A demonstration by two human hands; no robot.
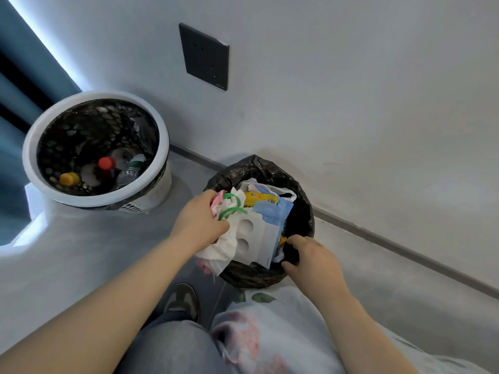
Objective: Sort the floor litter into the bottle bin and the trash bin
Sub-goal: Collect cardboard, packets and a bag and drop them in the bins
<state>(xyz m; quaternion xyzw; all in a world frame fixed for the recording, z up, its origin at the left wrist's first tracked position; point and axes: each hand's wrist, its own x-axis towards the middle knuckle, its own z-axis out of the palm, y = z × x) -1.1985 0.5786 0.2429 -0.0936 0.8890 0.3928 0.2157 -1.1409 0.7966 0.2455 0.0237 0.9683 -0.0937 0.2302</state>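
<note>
The left hand (199, 222) grips a wad of paper litter (232, 211) above the heaped trash bin (305, 211); the right hand (310, 255) curls at its rim, hold unclear; dropped loosely, pieces could slide off the heap to the floor; the bottle bin (28, 149) stands beyond the left hand.

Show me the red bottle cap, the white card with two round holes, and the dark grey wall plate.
red bottle cap (106, 163), head view, top of the cap.
white card with two round holes (259, 238), head view, flat part right of the holes.
dark grey wall plate (206, 56), head view, middle of its face.
</note>
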